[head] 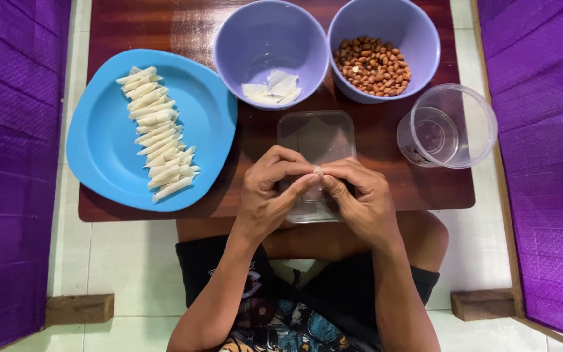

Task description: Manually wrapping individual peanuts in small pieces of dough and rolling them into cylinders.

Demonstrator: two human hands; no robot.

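My left hand (270, 189) and my right hand (360, 195) meet fingertip to fingertip above a clear rectangular plastic tray (317, 133). Between the fingers sits a small pale pastry piece (317, 171), pinched by both hands and mostly hidden. A blue plate (105, 137) at the left carries a row of several thin white rolled pastries (158, 133). One lilac bowl (270, 45) holds a few white wrapper pieces (274, 89); the other lilac bowl (392, 23) holds peanuts (373, 65).
Everything stands on a low dark wooden table (164, 29) over a pale tiled floor. A clear plastic cup (447, 125) lies near the table's right edge. Purple woven panels flank both sides. My knees sit under the table's near edge.
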